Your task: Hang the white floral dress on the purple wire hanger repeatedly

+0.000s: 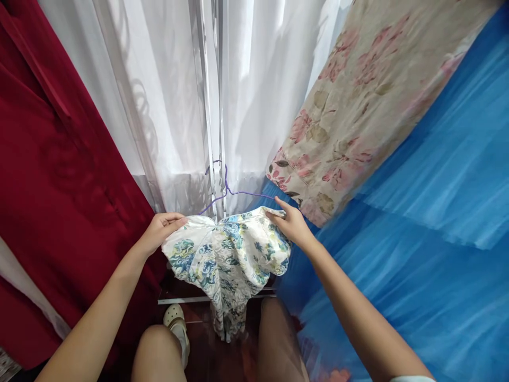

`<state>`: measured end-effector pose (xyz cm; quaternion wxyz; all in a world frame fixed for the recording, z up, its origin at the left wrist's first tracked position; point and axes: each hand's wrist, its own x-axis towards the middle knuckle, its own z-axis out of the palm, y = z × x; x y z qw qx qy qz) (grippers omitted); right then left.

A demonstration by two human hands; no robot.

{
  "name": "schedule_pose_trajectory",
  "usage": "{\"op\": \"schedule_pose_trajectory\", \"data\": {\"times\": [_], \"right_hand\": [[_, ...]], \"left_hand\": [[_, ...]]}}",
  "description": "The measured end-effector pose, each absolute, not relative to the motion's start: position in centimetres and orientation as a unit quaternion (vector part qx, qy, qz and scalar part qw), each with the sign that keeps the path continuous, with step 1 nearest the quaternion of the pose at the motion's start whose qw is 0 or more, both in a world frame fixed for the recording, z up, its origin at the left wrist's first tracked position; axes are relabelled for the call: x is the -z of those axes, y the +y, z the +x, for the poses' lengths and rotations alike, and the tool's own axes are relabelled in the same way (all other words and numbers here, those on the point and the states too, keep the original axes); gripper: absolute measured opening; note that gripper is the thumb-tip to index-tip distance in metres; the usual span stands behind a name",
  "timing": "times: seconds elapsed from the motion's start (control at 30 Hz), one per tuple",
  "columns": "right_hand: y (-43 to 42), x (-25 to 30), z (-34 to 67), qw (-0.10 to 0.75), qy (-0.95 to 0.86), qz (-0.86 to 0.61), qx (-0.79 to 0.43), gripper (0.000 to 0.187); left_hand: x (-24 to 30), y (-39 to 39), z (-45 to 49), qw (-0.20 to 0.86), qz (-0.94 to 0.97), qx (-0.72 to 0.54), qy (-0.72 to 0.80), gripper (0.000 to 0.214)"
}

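A white garment (pixel 226 254) printed with blue and green flowers is seen at lower centre of the frame. It is carried on a thin purple hanger (pixel 228 192), its top edge stretched wide, its cloth gathered and drooping.

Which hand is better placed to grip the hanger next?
Right, probably. The right hand pinches the garment with its index fingertip at the end of the hanger wire. The left hand holds the other corner, with a gap between it and the wire.
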<state>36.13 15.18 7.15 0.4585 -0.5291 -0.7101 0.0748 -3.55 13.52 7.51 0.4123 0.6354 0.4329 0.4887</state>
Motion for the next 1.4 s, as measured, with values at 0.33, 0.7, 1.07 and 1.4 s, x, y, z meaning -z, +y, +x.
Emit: {"op": "schedule_pose_trajectory", "data": {"times": [0.33,0.7,1.07,1.4], "right_hand": [[13.5,-5.9,36.6,0.466,-0.693,-0.537,-0.121,0.07],[11.7,-4.6,35.5,0.534,-0.64,-0.489,-0.257,0.083],[11.5,-4.3,34.7,0.563,-0.619,-0.455,-0.306,0.071],[11.4,-5.5,35.8,0.555,-0.622,-0.47,-0.29,0.075]], "left_hand": [[-6.0,12.2,-5.5,0.438,0.615,-0.508,0.415,0.029],[-6.2,9.3,-6.4,-0.028,0.774,-0.417,0.477,0.019],[-8.1,10.9,-6.0,0.144,0.69,-0.525,0.477,0.021],[-8.6,10.6,-6.2,0.052,0.807,-0.329,0.487,0.023]]}}
